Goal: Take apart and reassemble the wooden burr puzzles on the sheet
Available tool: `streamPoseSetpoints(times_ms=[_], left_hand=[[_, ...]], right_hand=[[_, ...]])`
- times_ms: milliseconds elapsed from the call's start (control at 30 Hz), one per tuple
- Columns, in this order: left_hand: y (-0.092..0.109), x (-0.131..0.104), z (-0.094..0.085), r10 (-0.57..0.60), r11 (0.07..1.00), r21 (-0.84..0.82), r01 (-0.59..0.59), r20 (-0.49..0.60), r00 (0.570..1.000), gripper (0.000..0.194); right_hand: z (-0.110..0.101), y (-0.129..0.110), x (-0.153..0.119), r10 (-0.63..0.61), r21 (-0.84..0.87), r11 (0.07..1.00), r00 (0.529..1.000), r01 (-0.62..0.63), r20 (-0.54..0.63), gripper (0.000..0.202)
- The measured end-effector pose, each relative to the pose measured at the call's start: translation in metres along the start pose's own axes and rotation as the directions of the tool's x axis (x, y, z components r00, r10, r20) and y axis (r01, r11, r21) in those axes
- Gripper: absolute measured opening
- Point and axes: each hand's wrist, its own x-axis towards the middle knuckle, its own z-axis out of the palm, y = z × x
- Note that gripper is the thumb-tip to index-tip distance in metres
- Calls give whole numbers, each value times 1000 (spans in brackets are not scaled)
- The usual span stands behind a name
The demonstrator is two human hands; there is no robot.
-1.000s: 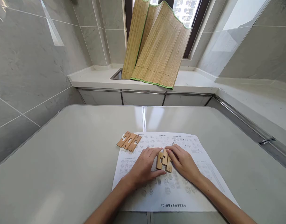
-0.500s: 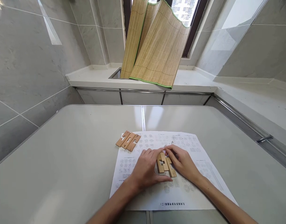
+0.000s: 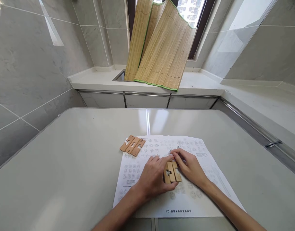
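Several flat notched wooden puzzle pieces (image 3: 172, 172) lie side by side on a printed sheet (image 3: 198, 200). Around their left side curls my left hand (image 3: 153, 173), its thumb at their near end and its fingers at their far end, gripping them. My right hand (image 3: 189, 165) is closed, its thumb and fingertips pinched at the upper right corner of these pieces, close to the left fingertips. Farther off to the left, a second set of notched wooden pieces (image 3: 132, 146) with numbers on them rests partly on the sheet.
The sheet lies on a glossy white table (image 3: 65, 160) with a seam down its middle. Behind it, a folded bamboo mat (image 3: 162, 54) leans on a white ledge (image 3: 96, 80) before a window. Grey tiled walls (image 3: 36, 64) stand at both sides.
The pieces between my hands have been pushed together and their ends lined up. My left thumb has moved in against their near end.
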Motion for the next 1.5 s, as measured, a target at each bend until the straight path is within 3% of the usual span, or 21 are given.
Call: streamPoseSetpoints(times_ms=[133, 367, 500, 600, 700, 800, 933, 1033, 1233, 1500], left_hand=[[-1, 0, 0, -15, 1000, -13, 16, 17, 1000, 89], [-3, -1, -2, -43, 999, -18, 43, -12, 999, 87], [-7, -13, -20, -106, 994, -34, 104, -38, 994, 84], [-13, -37, -42, -172, 985, -42, 169, -117, 978, 81], [-22, -70, -63, -259, 965, -21, 261, -227, 939, 74], [-31, -96, -79, -371, 916, 21, 400, -330, 868, 67], [-37, -108, -93, -481, 838, 60, 542, -386, 787, 67], [-41, -105, -95, -518, 810, 63, 584, -392, 760, 71], [-50, -96, -89, -524, 788, 110, 606, -398, 753, 71], [-47, -96, -83, -450, 789, 207, 579, -447, 773, 75]], right_hand=[[0, 1, 0, 6, 8, 1000, 1000, -6, -1, 33], [-1, -1, 0, 20, 54, 998, 1000, -21, 15, 37], [-2, -1, -1, 22, 73, 997, 1000, -22, 14, 40], [-1, 0, -2, 14, 70, 997, 1000, -15, 16, 41], [-1, 0, -3, 10, 69, 998, 1000, -12, 27, 41], [0, 0, -4, 8, 69, 998, 999, -11, 42, 38], [-1, -2, -6, 4, 61, 998, 999, -7, 54, 36], [-2, -2, -6, -5, 61, 998, 999, 1, 54, 36], [-3, -1, -6, -19, 50, 999, 998, 16, 54, 37], [-3, -1, -5, -26, 47, 999, 998, 23, 63, 34]])
